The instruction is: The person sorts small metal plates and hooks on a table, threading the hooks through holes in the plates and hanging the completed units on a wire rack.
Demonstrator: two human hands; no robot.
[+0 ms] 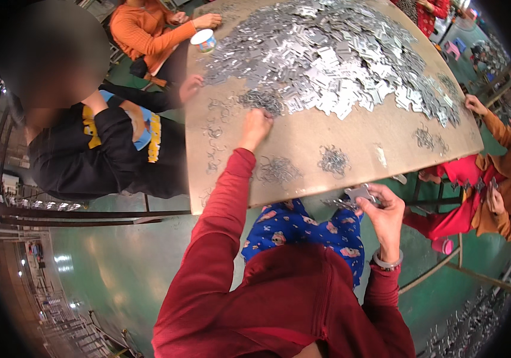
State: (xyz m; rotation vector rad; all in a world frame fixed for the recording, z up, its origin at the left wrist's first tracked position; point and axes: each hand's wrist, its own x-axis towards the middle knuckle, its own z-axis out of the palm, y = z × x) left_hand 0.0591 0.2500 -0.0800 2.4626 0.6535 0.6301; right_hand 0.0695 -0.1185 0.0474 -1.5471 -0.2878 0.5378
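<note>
My left hand (pixel 258 124) reaches across the table to the near edge of a dark heap of thin bent wire pieces (pixel 261 98). Its fingers are bent together at the heap, and whatever is between the fingertips is too small to make out. Near the table's front edge, over my lap, my right hand (pixel 385 210) grips a small flat metal plate (pixel 360 193) between thumb and fingers. More grey metal parts hang just left of and below that plate, partly hidden. Two smaller clusters of wire pieces, a left one (pixel 279 170) and a right one (pixel 333 160), lie between my hands.
A large pile of flat metal plates (pixel 339 71) covers the table's far part. A paper cup (pixel 203 40) stands at the far left edge of the tan tabletop (pixel 231 197). Co-workers sit left, far left and right, one with a hand (pixel 191 88) at the left edge.
</note>
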